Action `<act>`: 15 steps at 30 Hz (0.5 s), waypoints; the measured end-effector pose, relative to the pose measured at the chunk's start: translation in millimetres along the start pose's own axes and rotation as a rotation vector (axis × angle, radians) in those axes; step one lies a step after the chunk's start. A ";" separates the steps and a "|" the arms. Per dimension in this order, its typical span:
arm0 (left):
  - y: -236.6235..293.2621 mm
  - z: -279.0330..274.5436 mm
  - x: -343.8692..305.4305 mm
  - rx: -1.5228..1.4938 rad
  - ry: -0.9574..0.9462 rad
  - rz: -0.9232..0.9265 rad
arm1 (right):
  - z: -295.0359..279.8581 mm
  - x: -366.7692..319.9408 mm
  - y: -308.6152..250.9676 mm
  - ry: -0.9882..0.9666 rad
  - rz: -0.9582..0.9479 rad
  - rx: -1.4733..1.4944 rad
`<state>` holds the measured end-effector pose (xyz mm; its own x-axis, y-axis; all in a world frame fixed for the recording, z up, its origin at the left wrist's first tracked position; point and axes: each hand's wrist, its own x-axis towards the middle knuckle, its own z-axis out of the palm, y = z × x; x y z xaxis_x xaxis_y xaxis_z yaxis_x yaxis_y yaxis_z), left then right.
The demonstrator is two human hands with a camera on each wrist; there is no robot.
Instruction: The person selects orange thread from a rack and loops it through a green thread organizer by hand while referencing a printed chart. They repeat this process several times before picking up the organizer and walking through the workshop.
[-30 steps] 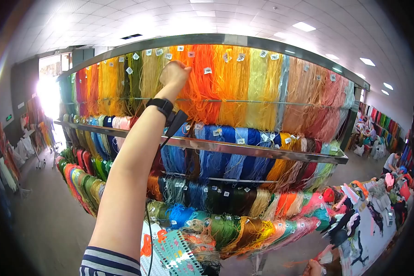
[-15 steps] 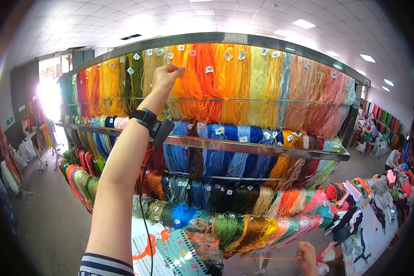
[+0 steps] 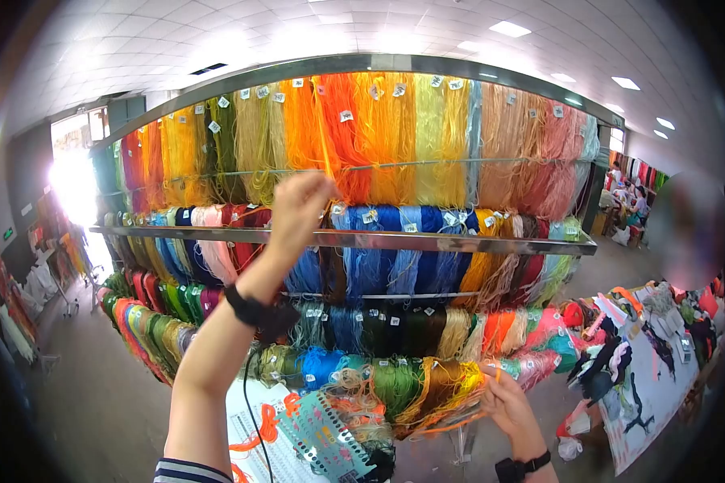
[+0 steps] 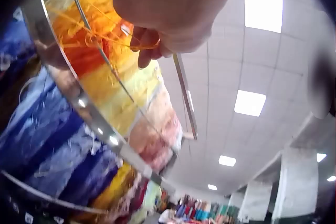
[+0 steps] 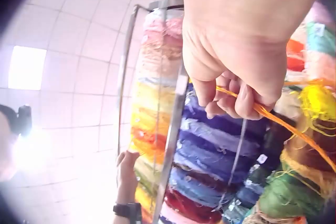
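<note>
My left hand (image 3: 302, 205) is raised in front of the top row of hanging thread. It pinches strands of orange thread (image 4: 118, 41) that run up to an orange skein (image 3: 304, 129), as the left wrist view also shows. Low on the right, my right hand (image 3: 509, 409) has its fingers curled round a strand of orange thread (image 5: 294, 131), which trails out past the fingers in the right wrist view. Small white number tags (image 3: 346, 116) hang on the skeins.
Metal rails (image 3: 427, 241) cross the rack between rows of coloured skeins. Below my left arm lie white sheets and a teal punched card (image 3: 322, 439). A white table (image 3: 660, 414) with heaped yarn stands at the right. A black cable (image 3: 254, 419) hangs from my left wrist.
My left hand has come down from the top of the orange skeins, drawing strands with it. My right hand has risen from the lower edge, holding orange thread.
</note>
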<state>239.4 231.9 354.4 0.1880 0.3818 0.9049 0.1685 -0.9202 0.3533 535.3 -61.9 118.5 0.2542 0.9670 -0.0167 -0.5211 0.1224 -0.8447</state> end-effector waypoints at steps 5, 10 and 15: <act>66.0 39.8 -108.9 0.196 -0.234 0.414 | 101.5 27.2 -33.1 -0.142 -0.148 -0.372; 94.2 67.3 -175.4 0.128 -0.355 0.386 | 158.1 57.9 -33.3 -0.336 -0.391 -0.482; 105.5 60.1 -190.0 -0.008 -0.435 0.363 | 129.9 21.6 -28.9 -0.545 -0.166 0.308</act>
<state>279.7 67.4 205.5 0.6139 0.0393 0.7884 0.0116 -0.9991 0.0407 450.1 -15.5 212.1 -0.0568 0.8947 0.4431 -0.7407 0.2598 -0.6196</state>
